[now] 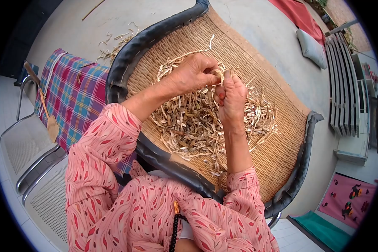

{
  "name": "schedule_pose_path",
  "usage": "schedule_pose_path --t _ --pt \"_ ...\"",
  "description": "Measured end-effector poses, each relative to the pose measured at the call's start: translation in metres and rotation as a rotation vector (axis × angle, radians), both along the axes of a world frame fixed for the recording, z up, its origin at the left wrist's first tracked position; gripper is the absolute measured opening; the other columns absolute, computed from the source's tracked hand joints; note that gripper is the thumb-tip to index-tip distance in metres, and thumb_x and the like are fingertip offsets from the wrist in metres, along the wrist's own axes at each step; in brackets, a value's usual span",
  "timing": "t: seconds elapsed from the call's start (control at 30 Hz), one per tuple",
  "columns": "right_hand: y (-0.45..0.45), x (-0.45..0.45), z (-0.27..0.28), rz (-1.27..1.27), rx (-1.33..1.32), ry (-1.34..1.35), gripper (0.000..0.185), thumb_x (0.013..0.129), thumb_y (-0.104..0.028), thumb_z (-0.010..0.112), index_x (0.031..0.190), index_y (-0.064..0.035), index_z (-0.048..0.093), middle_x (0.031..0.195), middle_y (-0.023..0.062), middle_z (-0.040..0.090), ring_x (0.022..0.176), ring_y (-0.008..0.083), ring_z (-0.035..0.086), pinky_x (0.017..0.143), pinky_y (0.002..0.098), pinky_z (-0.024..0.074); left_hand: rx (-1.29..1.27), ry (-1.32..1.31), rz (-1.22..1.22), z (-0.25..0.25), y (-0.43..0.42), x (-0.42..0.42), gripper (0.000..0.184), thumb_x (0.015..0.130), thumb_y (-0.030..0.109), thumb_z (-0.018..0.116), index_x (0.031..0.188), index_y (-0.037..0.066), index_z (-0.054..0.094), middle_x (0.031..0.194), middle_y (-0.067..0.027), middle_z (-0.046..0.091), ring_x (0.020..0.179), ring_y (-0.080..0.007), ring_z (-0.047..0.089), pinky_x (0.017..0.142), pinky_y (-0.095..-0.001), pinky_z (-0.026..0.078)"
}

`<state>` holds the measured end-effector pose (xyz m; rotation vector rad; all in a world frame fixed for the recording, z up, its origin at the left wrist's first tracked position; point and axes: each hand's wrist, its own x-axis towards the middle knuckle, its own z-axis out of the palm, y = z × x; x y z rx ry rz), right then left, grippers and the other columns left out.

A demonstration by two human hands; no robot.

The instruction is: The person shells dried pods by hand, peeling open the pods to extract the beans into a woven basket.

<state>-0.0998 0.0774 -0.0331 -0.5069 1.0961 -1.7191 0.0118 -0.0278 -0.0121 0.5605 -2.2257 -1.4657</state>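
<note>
A heap of dry, curled, straw-coloured pods [187,122] lies on a large woven tray [277,96] with a black padded rim. Above the heap, my left hand [194,74] has its thumb and fingertips pinched on a pale dried pod [218,74]. My right hand [232,98] is beside it, with thumb raised and fingers curled closed around the same pod, almost touching the left fingertips. Much of the pod is hidden by the fingers. One long, pale strand [203,49] sticks out past the far side of my left hand.
The tray rests against my front. To the left are metal chairs [27,138], a plaid cloth [77,92] and a wooden spatula-like tool [52,126]. Scattered pods [111,48] lie on the floor [256,25]. At right are a grey cushion [311,48] and a slatted rack [342,84].
</note>
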Motion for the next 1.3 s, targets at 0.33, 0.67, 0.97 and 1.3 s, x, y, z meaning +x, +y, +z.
schedule_pose_path --t 0.33,0.67,0.97,1.3 --pt "-0.003 -0.006 -0.010 -0.018 -0.050 -0.192 0.014 0.089 -0.018 0.054 0.089 -0.0038 0.054 0.087 0.0056 0.061 0.074 0.0109 0.056 0.064 0.0229 0.0478 0.365 0.081 0.113 0.006 0.005 -0.003 0.002 0.081 0.003 0.060 0.080 0.001 0.060 0.064 0.0004 0.057 0.055 -0.0046 0.050 0.047 -0.0181 0.040" --pt "0.002 -0.027 -0.011 0.122 0.102 -0.190 0.015 0.083 0.001 0.049 0.098 0.0027 0.051 0.080 0.0060 0.056 0.052 0.0047 0.042 0.043 0.0170 0.0329 0.461 0.096 0.217 0.014 -0.001 0.003 0.005 0.083 0.008 0.060 0.081 0.003 0.061 0.065 0.0014 0.057 0.057 -0.0049 0.052 0.051 -0.0176 0.042" --pt "0.004 -0.006 0.000 0.238 0.045 -0.011 0.009 0.085 -0.011 0.060 0.081 -0.0025 0.060 0.065 -0.0037 0.052 0.051 0.0031 0.038 0.044 0.0168 0.0299 0.361 0.101 0.162 0.003 0.002 0.002 0.008 0.075 0.002 0.065 0.083 0.002 0.063 0.072 0.0002 0.060 0.063 -0.0048 0.053 0.053 -0.0182 0.043" --pt "0.001 0.001 -0.013 0.189 0.027 -0.018 0.010 0.086 -0.012 0.058 0.088 -0.0023 0.057 0.067 -0.0004 0.054 0.048 0.0035 0.040 0.042 0.0180 0.0330 0.268 0.071 0.205 -0.003 0.004 -0.001 0.004 0.076 0.001 0.064 0.080 0.001 0.063 0.068 -0.0001 0.060 0.060 -0.0049 0.053 0.051 -0.0188 0.043"
